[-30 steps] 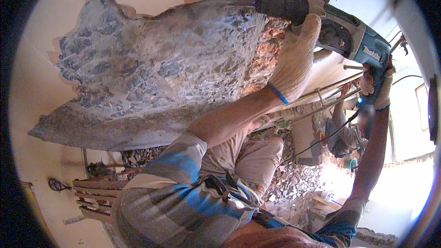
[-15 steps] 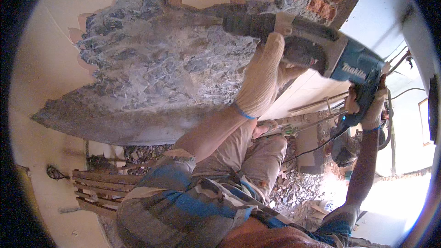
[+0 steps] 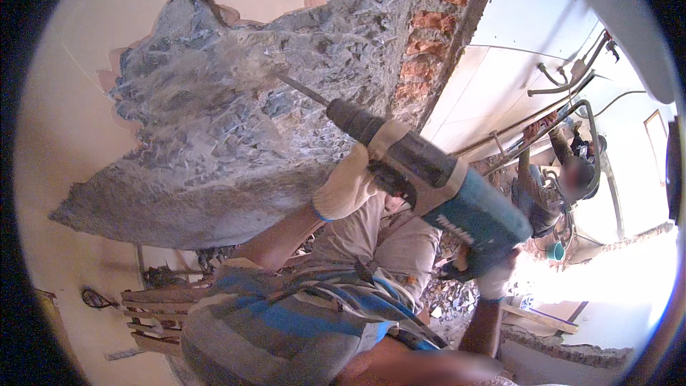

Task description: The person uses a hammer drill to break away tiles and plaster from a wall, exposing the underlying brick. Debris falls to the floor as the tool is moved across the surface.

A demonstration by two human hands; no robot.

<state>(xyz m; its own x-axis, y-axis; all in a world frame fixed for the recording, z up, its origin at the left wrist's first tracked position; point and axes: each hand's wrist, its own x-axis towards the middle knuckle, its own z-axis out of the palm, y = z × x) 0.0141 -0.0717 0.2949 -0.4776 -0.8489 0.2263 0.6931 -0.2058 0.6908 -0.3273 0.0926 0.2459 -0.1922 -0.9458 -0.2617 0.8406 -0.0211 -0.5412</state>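
Note:
A teal and black rotary hammer drill [image 3: 457, 189] slants across the middle, its body tilted up to the left. My left hand [image 3: 350, 184], in a pale knit glove, is closed around the side handle near the front. My right hand [image 3: 498, 277], also gloved, wraps the rear grip, whose trigger is hidden. The long metal bit [image 3: 304, 91] points at a rough, chipped grey wall patch [image 3: 214, 129]. Its tip is at or very near that surface, amid what looks like dust; contact cannot be made out for certain.
Exposed red bricks [image 3: 432, 46] edge the patch at right. Past them, another person [image 3: 554, 179] is near bent pipes [image 3: 572, 86] and a green bucket [image 3: 554, 251]. A slatted wooden piece [image 3: 153, 314] stands lower left. Rubble [image 3: 457, 304] covers the floor by my legs.
The drill has come down and left and tilts more steeply, with both hands still on it. Its bit now shows clearly. More of the brick edge and the other person are visible.

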